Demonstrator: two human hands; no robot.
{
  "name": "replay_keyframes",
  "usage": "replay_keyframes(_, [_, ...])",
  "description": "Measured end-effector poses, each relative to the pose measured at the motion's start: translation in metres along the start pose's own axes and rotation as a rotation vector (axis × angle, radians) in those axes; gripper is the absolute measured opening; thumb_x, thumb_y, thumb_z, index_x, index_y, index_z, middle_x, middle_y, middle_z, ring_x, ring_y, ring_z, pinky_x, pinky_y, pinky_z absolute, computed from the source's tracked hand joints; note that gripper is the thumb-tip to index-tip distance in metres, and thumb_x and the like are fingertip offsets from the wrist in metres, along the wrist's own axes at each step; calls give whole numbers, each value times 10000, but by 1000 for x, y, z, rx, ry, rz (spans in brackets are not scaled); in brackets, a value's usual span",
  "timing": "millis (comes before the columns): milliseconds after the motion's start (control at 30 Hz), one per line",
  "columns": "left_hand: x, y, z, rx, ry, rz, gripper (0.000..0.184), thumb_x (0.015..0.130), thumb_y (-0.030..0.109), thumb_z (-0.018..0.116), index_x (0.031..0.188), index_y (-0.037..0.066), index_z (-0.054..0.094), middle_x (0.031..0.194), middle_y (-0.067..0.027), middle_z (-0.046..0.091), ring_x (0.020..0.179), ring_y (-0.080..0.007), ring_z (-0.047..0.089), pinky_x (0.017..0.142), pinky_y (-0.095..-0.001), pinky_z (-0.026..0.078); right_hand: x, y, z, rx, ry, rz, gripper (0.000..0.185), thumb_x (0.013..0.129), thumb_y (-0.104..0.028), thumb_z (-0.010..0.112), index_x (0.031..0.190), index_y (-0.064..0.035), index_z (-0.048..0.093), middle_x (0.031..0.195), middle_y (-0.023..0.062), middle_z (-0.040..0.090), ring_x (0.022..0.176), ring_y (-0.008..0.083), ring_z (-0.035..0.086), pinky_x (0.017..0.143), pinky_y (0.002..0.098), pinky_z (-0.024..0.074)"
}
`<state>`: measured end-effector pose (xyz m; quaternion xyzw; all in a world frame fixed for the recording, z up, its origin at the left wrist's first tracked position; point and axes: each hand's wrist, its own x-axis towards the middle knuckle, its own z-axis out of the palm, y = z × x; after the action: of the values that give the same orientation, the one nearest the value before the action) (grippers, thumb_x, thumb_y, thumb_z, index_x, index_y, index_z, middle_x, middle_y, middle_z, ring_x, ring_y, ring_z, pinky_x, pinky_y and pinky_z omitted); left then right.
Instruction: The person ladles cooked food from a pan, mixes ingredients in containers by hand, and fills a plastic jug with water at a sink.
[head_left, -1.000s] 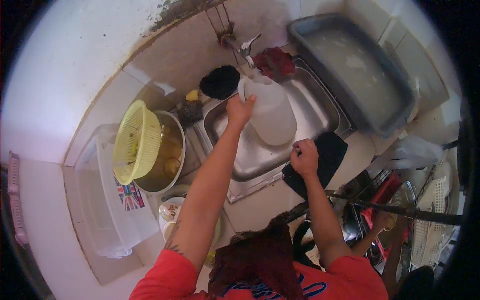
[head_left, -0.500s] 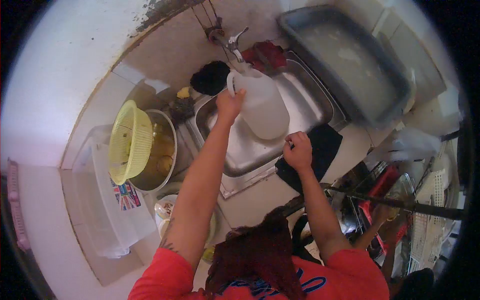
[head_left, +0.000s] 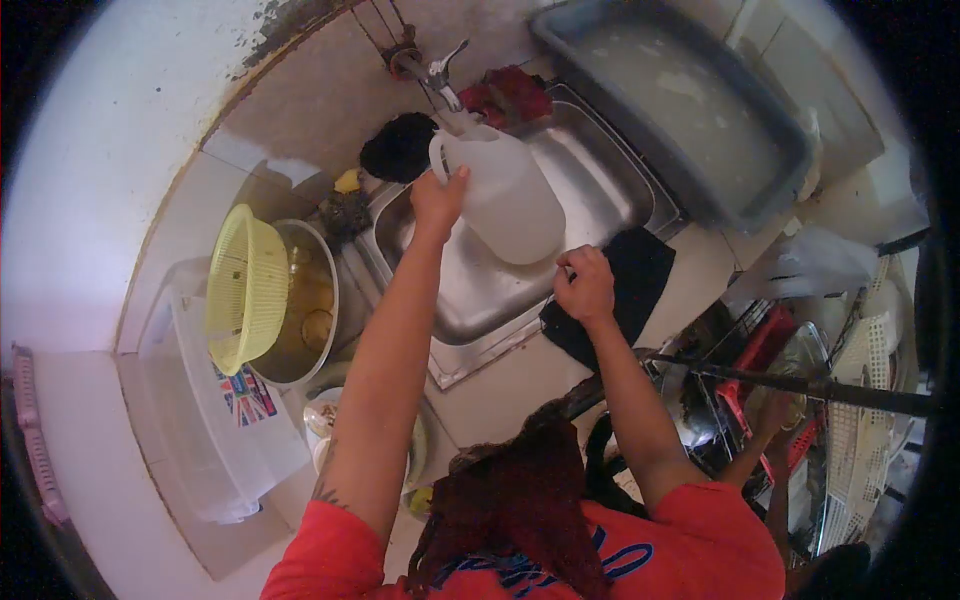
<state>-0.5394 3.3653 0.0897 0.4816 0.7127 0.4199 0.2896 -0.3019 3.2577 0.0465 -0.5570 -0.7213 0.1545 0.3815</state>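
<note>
My left hand (head_left: 437, 203) is closed around the handle of a translucent white plastic pitcher (head_left: 512, 205). The pitcher leans over the steel sink (head_left: 608, 195), its mouth beneath the faucet (head_left: 440, 78). Whether water is running I cannot tell. Near the pitcher's base, my right hand (head_left: 585, 285) hovers at the sink's front edge with curled fingers; anything inside them is hidden. Behind it, a black cloth (head_left: 643, 268) drapes over the counter edge.
A grey basin (head_left: 745, 190) of cloudy water stands right of the sink. To the left are a yellow strainer (head_left: 243, 310), a metal pot (head_left: 328, 345) and a clear plastic box (head_left: 215, 440). Another person's hand (head_left: 772, 412) is by a dish rack at lower right.
The whole view has shifted slightly, so the sink and pitcher appear a little further left and up. Both hands keep much the same pose, and the pitcher stays under the faucet.
</note>
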Motion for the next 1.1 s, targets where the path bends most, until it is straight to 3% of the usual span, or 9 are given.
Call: replay_keyframes(1100, [6,1,-2,15,-8,-58,332,763,294,662,940,14,645,839,-171,658,799,-293,642,727,-383,478,1,0,1,-5,-27,39,114,658,-109,629,736,-53,567,769,129,533,774,333,521,700,422,422])
